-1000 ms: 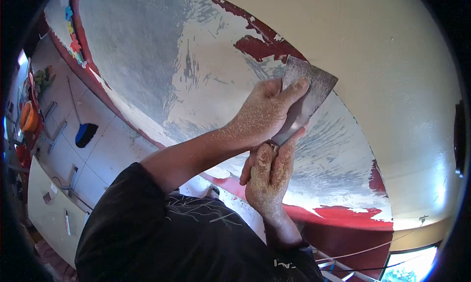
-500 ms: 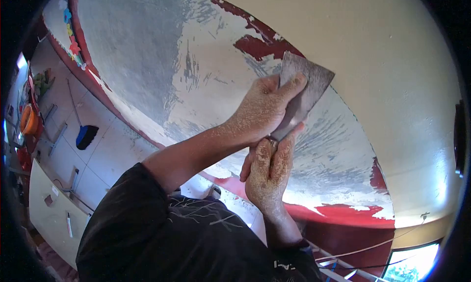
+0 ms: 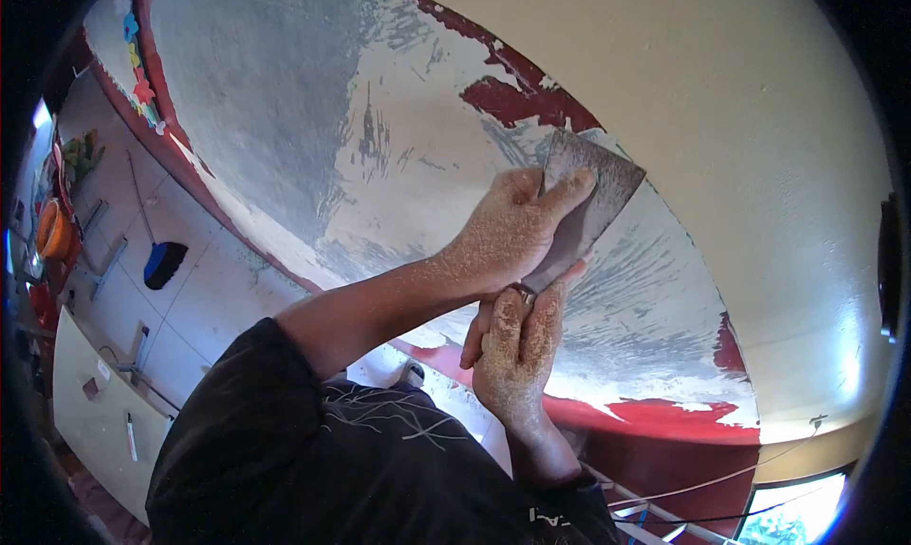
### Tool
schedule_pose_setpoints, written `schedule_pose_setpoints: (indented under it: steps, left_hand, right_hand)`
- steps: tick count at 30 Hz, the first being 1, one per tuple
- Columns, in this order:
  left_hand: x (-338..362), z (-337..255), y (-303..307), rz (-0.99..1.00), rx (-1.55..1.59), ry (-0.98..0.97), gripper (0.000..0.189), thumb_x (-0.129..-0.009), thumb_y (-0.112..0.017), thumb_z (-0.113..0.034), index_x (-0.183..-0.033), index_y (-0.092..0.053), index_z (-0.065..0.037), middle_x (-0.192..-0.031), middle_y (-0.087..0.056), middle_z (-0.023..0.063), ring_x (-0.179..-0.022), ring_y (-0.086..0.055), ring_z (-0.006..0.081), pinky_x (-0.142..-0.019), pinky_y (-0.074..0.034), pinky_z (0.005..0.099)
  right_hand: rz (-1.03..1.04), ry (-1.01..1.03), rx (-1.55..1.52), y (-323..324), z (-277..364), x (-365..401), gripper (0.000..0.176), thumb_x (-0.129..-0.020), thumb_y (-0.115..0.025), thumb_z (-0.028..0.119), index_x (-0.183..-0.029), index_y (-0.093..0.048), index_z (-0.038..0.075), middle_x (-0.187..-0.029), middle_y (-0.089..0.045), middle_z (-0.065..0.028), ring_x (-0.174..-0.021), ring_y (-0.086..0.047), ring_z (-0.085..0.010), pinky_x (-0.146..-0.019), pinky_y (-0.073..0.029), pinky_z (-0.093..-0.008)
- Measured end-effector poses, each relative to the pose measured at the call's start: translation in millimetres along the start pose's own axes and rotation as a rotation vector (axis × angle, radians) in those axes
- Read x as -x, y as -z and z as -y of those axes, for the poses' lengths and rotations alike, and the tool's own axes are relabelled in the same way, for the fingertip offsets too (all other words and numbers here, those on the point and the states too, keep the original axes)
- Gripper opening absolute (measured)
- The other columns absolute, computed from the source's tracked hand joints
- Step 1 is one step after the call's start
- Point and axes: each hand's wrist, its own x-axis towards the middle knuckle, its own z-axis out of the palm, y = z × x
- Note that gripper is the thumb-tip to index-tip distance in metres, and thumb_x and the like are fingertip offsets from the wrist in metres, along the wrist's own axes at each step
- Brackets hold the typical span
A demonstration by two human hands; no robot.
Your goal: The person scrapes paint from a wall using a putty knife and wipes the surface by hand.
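Most of the curved wall band [image 3: 285,99] looks stripped to mottled grey-white plaster; left, I judge, are a ragged red paint patch [image 3: 517,99] just above the blade and a red strip [image 3: 664,417] along the lower edge. The wide dull-grey metal scraper [image 3: 598,189] lies against the wall under that patch, the dusty left hand [image 3: 512,227] clamped over its blade, the right hand [image 3: 517,351] closed round its handle

Blue brush [image 3: 164,264] on tiled floor [image 3: 223,294], orange bucket [image 3: 49,230], colourful cut-outs [image 3: 142,88]
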Motion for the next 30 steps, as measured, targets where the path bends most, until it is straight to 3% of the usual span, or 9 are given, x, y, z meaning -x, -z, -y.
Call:
schedule_pose_setpoints:
  steps: [3,4,8,14,19,22,25,28,30]
  left_hand:
    - [2,0,0,-0.011,0.01,0.012,0.04,-0.093,-0.051,-0.041,-0.085,-0.056,-0.003,-0.066,-0.058,0.0042,-0.054,-0.058,0.0112,-0.047,-0.049,0.0242]
    - [0,0,1,-0.008,-0.01,0.007,0.04,-0.093,-0.051,-0.041,-0.085,-0.057,-0.003,-0.066,-0.058,0.0043,-0.054,-0.058,0.0114,-0.047,-0.049,0.0244]
    - [0,-6,0,0.026,0.024,0.0,0.04,-0.093,-0.052,-0.041,-0.086,-0.057,-0.002,-0.068,-0.058,0.0055,-0.056,-0.058,0.0122,-0.048,-0.05,0.0253]
    - [0,-10,-5,-0.044,0.02,-0.003,0.04,-0.094,-0.05,-0.039,-0.085,-0.055,-0.001,-0.065,-0.058,0.0063,-0.055,-0.058,0.0123,-0.049,-0.048,0.0256]
    - [0,-3,-2,-0.048,0.026,0.01,0.039,-0.092,-0.052,-0.042,-0.086,-0.057,-0.004,-0.068,-0.058,0.0036,-0.056,-0.057,0.0103,-0.047,-0.048,0.0242]
    - [0,-14,1,-0.007,0.004,0.009,0.038,-0.092,-0.053,-0.041,-0.086,-0.057,-0.004,-0.07,-0.059,0.0042,-0.057,-0.057,0.0106,-0.048,-0.049,0.0253]
    - [2,-7,-2,-0.015,0.047,0.013,0.039,-0.092,-0.053,-0.04,-0.086,-0.056,-0.002,-0.072,-0.059,0.0058,-0.057,-0.058,0.0116,-0.048,-0.05,0.0255]
    - [-3,-10,-2,-0.036,-0.007,0.011,0.04,-0.093,-0.053,-0.039,-0.087,-0.055,0.0,-0.07,-0.057,0.0066,-0.055,-0.057,0.0117,-0.048,-0.05,0.0245]
    - [-3,-13,0,-0.024,0.027,-0.009,0.037,-0.093,-0.053,-0.039,-0.088,-0.056,-0.002,-0.071,-0.058,0.0048,-0.056,-0.058,0.0111,-0.048,-0.05,0.0242]
  right_hand:
    - [0.021,0.036,0.075,9,-6,5,0.068,-0.097,-0.034,0.008,-0.143,0.015,0.008,-0.064,-0.042,-0.0051,-0.039,-0.038,-0.0078,-0.035,-0.035,-0.0211]
    - [0.007,-0.048,-0.024,6,3,6,0.068,-0.097,-0.035,0.008,-0.143,0.015,0.007,-0.063,-0.043,-0.0053,-0.039,-0.04,-0.0082,-0.035,-0.035,-0.0203]
    - [0.019,0.081,0.038,-1,3,-3,0.066,-0.097,-0.033,0.008,-0.142,0.015,0.003,-0.06,-0.044,-0.0051,-0.037,-0.04,-0.0081,-0.035,-0.034,-0.0198]
    - [0.032,0.082,0.11,3,-8,-6,0.066,-0.097,-0.033,0.008,-0.143,0.015,0.006,-0.061,-0.043,-0.0053,-0.037,-0.04,-0.0086,-0.033,-0.033,-0.0207]
    - [0.048,-0.039,-0.014,4,7,0,0.067,-0.098,-0.032,0.009,-0.143,0.017,0.008,-0.065,-0.045,-0.0062,-0.038,-0.041,-0.0089,-0.035,-0.035,-0.0213]
    - [0.056,0.084,0.154,4,-3,-9,0.068,-0.097,-0.032,0.008,-0.142,0.018,0.008,-0.063,-0.045,-0.0064,-0.037,-0.041,-0.0092,-0.036,-0.036,-0.0216]
    - [-0.016,-0.013,0.049,4,0,2,0.063,-0.094,-0.038,0.003,-0.142,0.001,-0.007,-0.076,-0.047,-0.0049,-0.055,-0.044,-0.0053,-0.049,-0.039,-0.0199]
    - [0.039,-0.124,-0.02,5,14,-9,0.067,-0.094,-0.038,0.002,-0.142,0.007,-0.006,-0.077,-0.049,-0.0053,-0.055,-0.045,-0.0059,-0.049,-0.039,-0.0208]
    - [0.015,-0.018,0.016,-1,9,-11,0.065,-0.094,-0.037,0.002,-0.142,0.006,-0.006,-0.078,-0.049,-0.0052,-0.055,-0.045,-0.0056,-0.049,-0.039,-0.0202]
